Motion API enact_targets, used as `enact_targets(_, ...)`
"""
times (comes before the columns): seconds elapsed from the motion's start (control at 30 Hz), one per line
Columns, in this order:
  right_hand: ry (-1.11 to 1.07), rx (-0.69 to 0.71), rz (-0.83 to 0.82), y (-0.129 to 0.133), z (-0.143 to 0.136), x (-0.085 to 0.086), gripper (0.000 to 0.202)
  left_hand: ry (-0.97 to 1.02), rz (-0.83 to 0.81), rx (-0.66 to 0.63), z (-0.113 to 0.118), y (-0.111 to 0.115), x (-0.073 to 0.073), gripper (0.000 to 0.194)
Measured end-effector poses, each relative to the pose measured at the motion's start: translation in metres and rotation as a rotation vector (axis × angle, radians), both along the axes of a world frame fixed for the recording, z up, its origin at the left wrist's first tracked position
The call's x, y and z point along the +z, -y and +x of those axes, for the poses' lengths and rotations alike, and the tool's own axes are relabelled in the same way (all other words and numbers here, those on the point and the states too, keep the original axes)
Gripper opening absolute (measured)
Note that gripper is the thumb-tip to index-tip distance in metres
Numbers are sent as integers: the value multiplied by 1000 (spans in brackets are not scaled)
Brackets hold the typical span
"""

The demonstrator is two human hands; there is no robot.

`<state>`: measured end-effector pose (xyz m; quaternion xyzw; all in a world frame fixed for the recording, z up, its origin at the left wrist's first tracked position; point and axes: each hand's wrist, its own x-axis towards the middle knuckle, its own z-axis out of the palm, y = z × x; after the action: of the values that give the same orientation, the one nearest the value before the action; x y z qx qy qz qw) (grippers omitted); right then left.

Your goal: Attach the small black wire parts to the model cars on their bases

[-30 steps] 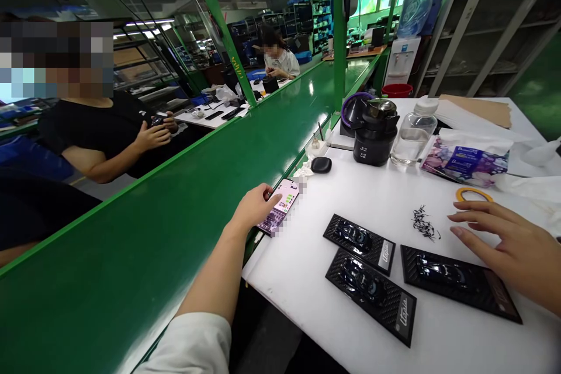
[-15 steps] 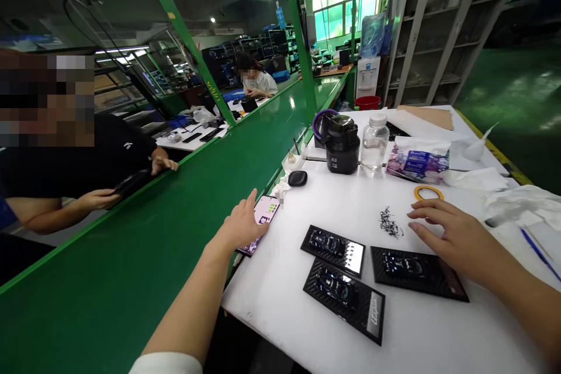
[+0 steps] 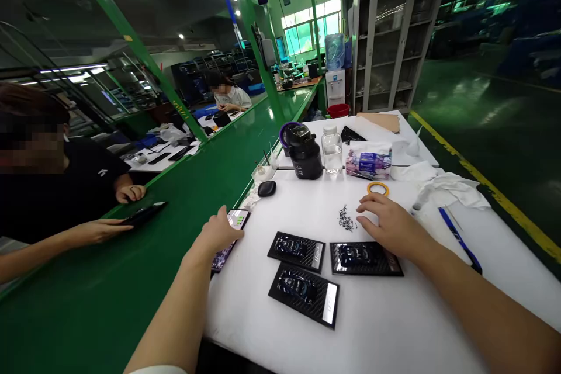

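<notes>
My left hand (image 3: 215, 234) is over a smartphone (image 3: 237, 219) with a lit screen at the left edge of the white table. Its thumb points right across the phone, apart from the fingers; whether it presses the screen I cannot tell. My right hand (image 3: 388, 223) hovers with fingers spread and nothing in them, just right of a small pile of thin black pieces (image 3: 346, 219). Below it lies a dark model car on a black base (image 3: 357, 257). Two similar model cars (image 3: 291, 245) (image 3: 298, 286) on patterned plates with silver nameplates lie left of that one.
A black jug (image 3: 304, 155), a clear bottle (image 3: 332, 152) and a purple packet (image 3: 368, 160) stand behind. Yellow tape (image 3: 377, 188), a black case (image 3: 267, 189), white cloths (image 3: 451, 190) and a blue tool (image 3: 458, 236) lie around. Across the green conveyor (image 3: 175, 198), a co-worker holds a dark device.
The view has turned right, so the table sits further left in the picture. Both hands stay near the same things. The co-worker's device now lies lower, held by one hand.
</notes>
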<state>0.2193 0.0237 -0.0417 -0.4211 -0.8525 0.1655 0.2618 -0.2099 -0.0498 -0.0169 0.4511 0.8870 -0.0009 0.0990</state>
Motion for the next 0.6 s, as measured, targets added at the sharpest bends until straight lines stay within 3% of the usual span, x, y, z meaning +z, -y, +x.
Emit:
enact_targets(0.27, -50, 14, 6, -3, 2, -5, 23, 10, 112, -37, 3, 12, -4, 91)
enact_targets(0.47, -54, 41, 3, 0, 3, -6, 25, 185, 268, -134, -11, 50, -2, 81)
enact_targets(0.6, -13, 64, -5, -1, 2, -6, 27, 235, 392, -76, -36, 83, -3, 56)
